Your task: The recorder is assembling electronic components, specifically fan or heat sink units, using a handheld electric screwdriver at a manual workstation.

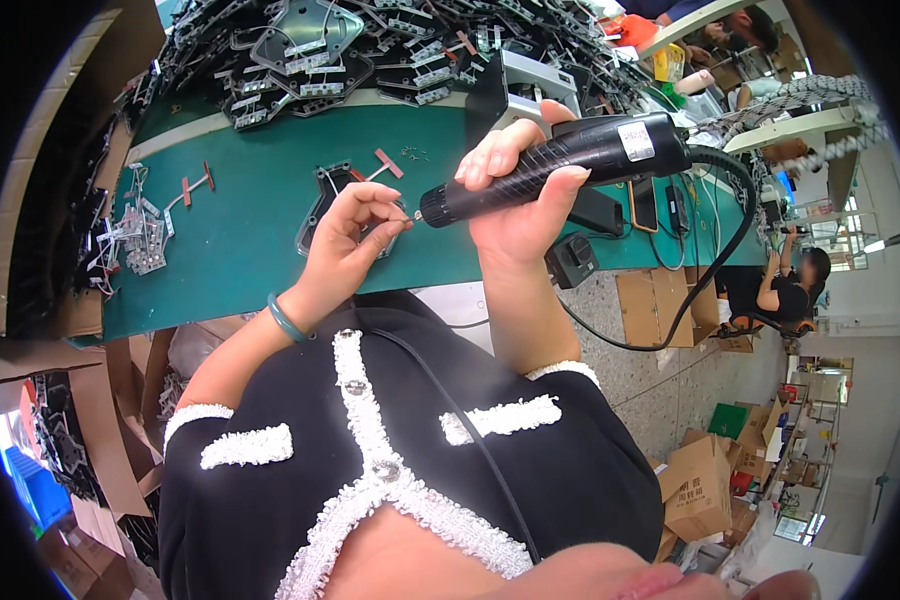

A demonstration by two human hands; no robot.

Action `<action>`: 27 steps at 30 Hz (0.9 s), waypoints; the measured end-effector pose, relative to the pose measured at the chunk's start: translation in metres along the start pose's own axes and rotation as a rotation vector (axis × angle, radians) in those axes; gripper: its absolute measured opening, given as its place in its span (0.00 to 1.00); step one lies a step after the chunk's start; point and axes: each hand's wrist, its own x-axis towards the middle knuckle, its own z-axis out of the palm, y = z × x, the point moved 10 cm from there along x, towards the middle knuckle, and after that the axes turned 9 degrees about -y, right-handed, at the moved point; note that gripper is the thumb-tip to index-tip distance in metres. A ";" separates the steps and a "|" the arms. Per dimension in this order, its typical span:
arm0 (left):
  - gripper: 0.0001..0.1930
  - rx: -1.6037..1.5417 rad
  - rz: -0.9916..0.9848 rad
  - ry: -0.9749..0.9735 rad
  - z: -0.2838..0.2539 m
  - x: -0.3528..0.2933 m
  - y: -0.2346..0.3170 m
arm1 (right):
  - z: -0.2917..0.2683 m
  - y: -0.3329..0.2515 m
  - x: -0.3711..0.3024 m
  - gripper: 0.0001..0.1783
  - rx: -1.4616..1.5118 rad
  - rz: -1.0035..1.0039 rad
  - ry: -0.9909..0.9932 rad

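Note:
My right hand (518, 190) is wrapped round a black corded electric screwdriver (570, 165), held level with its tip toward the left. My left hand (355, 235) is pinched at that tip, thumb and forefinger together; a tiny thing between them, perhaps a screw, is too small to make out. Behind my left hand a dark frame-like part (315, 205) lies on the green work table (240, 270), partly hidden by the hand. A small pinkish-red T-shaped piece (388, 163) sticks out beside it. Several tiny screws (412, 153) lie scattered just beyond.
A big heap of dark metal-and-plastic parts (310, 60) fills the table's far side. Loose metal pieces with wires (145, 235) lie at the left, near a cardboard box (80, 200). A phone (643, 205) and cables rest at the right. Another person (795, 285) sits farther off.

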 end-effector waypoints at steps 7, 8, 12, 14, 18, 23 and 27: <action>0.16 0.295 0.113 0.060 -0.014 0.001 0.010 | 0.000 0.019 0.006 0.41 0.033 0.078 -0.050; 0.17 0.336 0.148 0.017 -0.012 0.002 0.015 | 0.004 0.019 0.006 0.41 0.046 0.069 -0.067; 0.20 0.726 0.253 0.028 -0.021 -0.005 0.035 | 0.000 0.027 -0.001 0.37 -0.059 0.069 -0.104; 0.16 0.869 0.191 0.082 -0.043 -0.024 0.019 | 0.001 0.049 -0.008 0.36 -0.085 0.130 -0.108; 0.11 1.171 0.167 -0.064 -0.026 -0.042 -0.006 | 0.003 0.062 -0.025 0.37 -0.176 0.191 -0.075; 0.09 1.250 0.119 -0.090 -0.019 -0.041 -0.015 | 0.007 0.068 -0.032 0.37 -0.217 0.189 -0.090; 0.08 1.247 0.091 -0.092 -0.018 -0.040 -0.015 | 0.008 0.073 -0.035 0.38 -0.254 0.202 -0.103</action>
